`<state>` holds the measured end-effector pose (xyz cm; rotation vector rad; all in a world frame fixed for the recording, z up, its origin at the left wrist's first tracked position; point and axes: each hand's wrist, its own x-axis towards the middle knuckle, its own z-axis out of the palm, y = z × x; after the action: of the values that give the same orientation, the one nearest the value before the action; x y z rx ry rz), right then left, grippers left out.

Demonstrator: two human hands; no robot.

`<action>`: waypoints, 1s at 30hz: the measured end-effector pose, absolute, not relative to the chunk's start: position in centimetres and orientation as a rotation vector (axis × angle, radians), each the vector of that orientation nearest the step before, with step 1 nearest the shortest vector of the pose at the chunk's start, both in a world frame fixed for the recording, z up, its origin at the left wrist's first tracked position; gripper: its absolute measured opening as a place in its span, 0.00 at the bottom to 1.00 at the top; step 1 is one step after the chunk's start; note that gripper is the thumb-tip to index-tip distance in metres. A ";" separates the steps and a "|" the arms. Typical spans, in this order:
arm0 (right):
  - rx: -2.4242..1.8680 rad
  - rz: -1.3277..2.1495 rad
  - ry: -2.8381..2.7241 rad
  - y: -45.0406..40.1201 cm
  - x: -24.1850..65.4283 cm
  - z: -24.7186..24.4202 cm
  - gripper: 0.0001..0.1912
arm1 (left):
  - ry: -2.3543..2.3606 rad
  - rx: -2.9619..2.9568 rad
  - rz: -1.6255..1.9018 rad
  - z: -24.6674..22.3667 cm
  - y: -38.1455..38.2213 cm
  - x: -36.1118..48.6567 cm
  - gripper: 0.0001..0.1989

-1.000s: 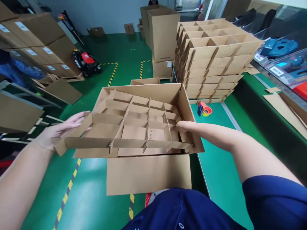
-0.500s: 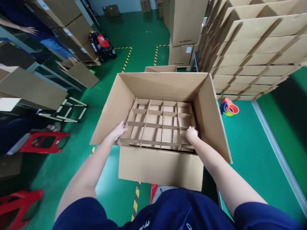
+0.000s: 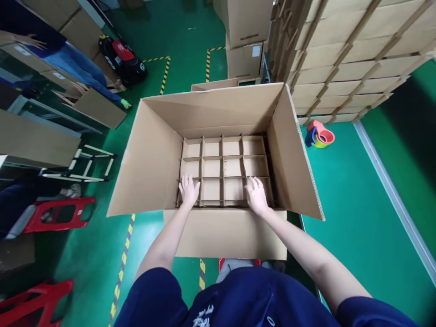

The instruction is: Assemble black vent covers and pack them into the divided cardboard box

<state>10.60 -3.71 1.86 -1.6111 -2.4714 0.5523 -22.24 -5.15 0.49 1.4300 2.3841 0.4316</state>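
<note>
In front of me stands an open cardboard box (image 3: 225, 234) with its flaps spread outward. A cardboard divider grid (image 3: 223, 158) sits down inside it, forming several square cells. My left hand (image 3: 189, 190) rests over the near left cells, its fingers stretched out on the divider. Over the near right cells lies my right hand (image 3: 256, 194), fingers also extended and touching the divider strips. Neither hand grips anything. The palms hide parts of the near row of cells.
Tall stacks of folded dividers (image 3: 354, 68) rise at the right. A tape dispenser (image 3: 320, 135) lies by them. Closed cartons (image 3: 247, 41) stand behind the box. Red stools (image 3: 57, 214) and a co-worker's legs (image 3: 75, 61) are at the left, near a red-black machine (image 3: 122, 59).
The divider grid has gone down and lies flatter in the box. My hands have let go of its sides and moved inward onto its near part, fingers opened.
</note>
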 end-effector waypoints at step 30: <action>-2.237 -0.459 0.075 -48.9 51.5 3.2 0.16 | -0.196 2.788 0.193 -6.0 -24.2 38.0 0.26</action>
<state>51.47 -48.89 3.16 -2.2367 0.0750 -0.4591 38.02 -24.22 -5.97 2.7880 -0.1959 0.1932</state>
